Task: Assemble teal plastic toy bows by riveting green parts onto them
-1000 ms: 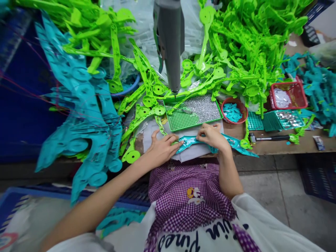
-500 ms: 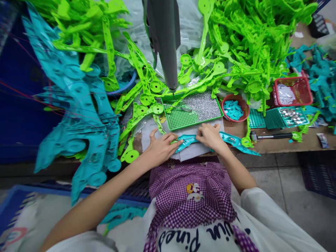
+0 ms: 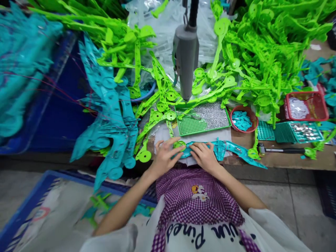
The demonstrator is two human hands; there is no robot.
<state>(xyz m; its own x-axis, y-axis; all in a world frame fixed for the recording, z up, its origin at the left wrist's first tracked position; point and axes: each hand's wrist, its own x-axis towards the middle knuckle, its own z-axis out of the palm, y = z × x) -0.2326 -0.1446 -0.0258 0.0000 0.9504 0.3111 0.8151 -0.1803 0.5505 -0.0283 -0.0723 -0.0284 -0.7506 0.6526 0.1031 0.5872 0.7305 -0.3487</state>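
A long turquoise plastic part [image 3: 237, 149] with a hollow, ribbed inner side lies across the near edge of the bench. My left hand [image 3: 166, 154] grips its left end, thumb and index finger close together and the other fingers raised. Beside those fingers is a lime-green round-ended piece [image 3: 179, 144]; whether it is seated in the turquoise part is hidden. My right hand [image 3: 204, 156] is closed over the turquoise part just to the right, fingertips pressing on it. Above the bench hangs a grey electric screwdriver [image 3: 186, 59], touched by neither hand.
Behind my hands is a green tray [image 3: 190, 130] of small silvery screws. A red basket [image 3: 256, 127] of turquoise pieces, a hammer [image 3: 283, 150] and a red bin [image 3: 321, 115] stand to the right. Lime-green parts [image 3: 273, 63] are heaped behind; turquoise parts [image 3: 105, 136] are stacked left.
The view has shifted, so the bench things appear farther right and lower. My right hand has slid left along the turquoise part, closer to my left hand.
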